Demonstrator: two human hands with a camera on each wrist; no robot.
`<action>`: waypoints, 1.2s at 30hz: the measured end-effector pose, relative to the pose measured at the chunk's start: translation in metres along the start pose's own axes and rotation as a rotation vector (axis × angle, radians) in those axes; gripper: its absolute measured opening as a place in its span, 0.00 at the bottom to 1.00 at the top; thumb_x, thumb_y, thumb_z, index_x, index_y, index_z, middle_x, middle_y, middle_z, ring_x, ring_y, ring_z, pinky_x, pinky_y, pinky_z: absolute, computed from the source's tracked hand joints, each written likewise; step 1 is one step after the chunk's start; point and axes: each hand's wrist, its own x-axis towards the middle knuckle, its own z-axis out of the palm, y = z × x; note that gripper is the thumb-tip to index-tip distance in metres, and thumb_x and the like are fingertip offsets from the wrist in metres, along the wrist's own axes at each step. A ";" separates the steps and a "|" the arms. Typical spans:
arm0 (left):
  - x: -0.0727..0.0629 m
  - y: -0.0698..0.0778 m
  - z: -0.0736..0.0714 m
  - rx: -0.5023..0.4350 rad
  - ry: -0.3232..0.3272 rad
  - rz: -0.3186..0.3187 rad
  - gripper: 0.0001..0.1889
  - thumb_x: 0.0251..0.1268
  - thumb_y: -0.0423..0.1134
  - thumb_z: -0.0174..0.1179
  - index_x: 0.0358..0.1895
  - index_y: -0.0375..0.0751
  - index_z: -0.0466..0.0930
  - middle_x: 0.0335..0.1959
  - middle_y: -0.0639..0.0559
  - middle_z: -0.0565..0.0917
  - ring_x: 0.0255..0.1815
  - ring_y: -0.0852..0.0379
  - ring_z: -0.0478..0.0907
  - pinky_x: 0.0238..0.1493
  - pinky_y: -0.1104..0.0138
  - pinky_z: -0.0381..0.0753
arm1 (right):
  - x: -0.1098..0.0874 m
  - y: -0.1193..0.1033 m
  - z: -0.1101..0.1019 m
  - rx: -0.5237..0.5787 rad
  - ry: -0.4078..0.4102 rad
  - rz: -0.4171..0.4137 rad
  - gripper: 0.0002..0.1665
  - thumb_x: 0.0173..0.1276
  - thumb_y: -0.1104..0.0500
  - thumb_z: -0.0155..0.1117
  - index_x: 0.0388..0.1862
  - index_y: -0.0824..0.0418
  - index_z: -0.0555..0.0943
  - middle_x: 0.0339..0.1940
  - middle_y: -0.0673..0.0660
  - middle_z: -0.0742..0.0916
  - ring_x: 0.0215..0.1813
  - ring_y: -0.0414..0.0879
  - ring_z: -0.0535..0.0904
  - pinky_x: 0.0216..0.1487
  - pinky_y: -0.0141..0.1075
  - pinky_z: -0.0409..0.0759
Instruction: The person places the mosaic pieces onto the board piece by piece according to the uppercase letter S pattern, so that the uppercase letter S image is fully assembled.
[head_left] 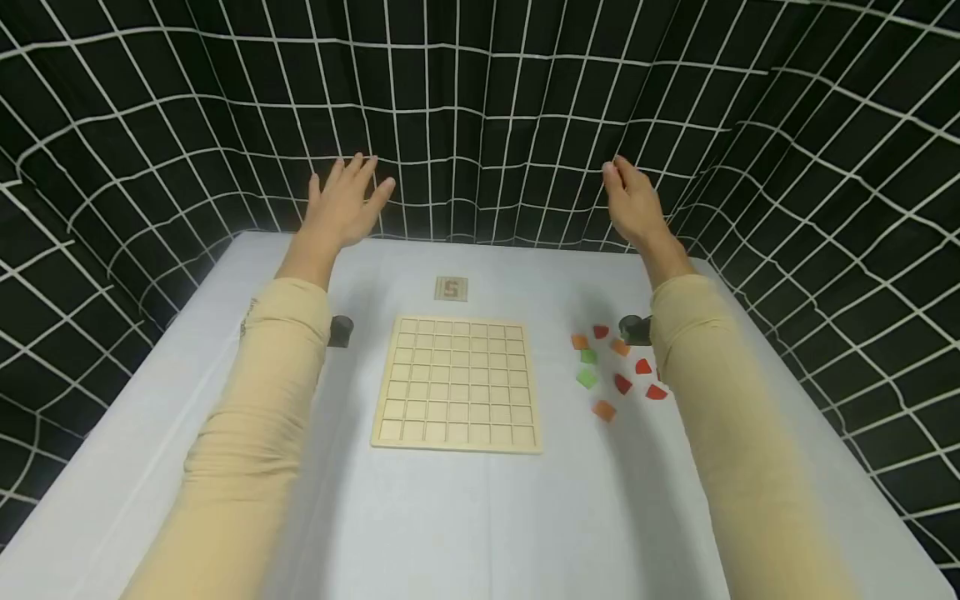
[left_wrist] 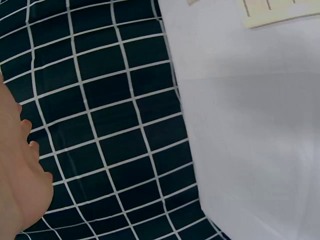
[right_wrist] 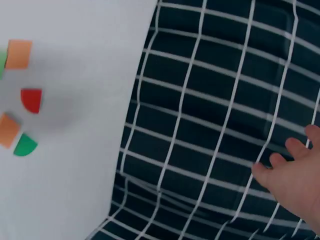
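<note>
My left hand (head_left: 341, 204) is held out past the far edge of the white table, its fingers straight and spread and nothing in it. Level with it on the other side, my right hand (head_left: 633, 204) hangs in the air, holding nothing; the right wrist view shows its fingers loosely extended. Between the forearms lies a pale wooden grid board (head_left: 457, 383) with bare square cells. Right of the board are scattered flat pieces: orange squares (head_left: 603, 410), green pieces (head_left: 587, 379) and red quarter-circles (head_left: 623, 384). Neither hand touches any of these.
A small square tile (head_left: 452, 289) with an S- or 5-like mark lies beyond the board. Black cloth with white grid lines (head_left: 465, 125) hangs behind and beside the table (head_left: 450, 525). Part of a printed mark shows beside the left sleeve (head_left: 247, 433).
</note>
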 end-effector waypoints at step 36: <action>-0.026 -0.047 0.004 -0.661 -0.204 0.086 0.35 0.71 0.65 0.16 0.77 0.56 0.32 0.77 0.53 0.35 0.76 0.53 0.31 0.71 0.48 0.31 | -0.101 0.205 -0.037 1.599 -0.284 0.683 0.27 0.67 0.39 0.56 0.53 0.58 0.77 0.47 0.62 0.84 0.52 0.57 0.80 0.65 0.48 0.62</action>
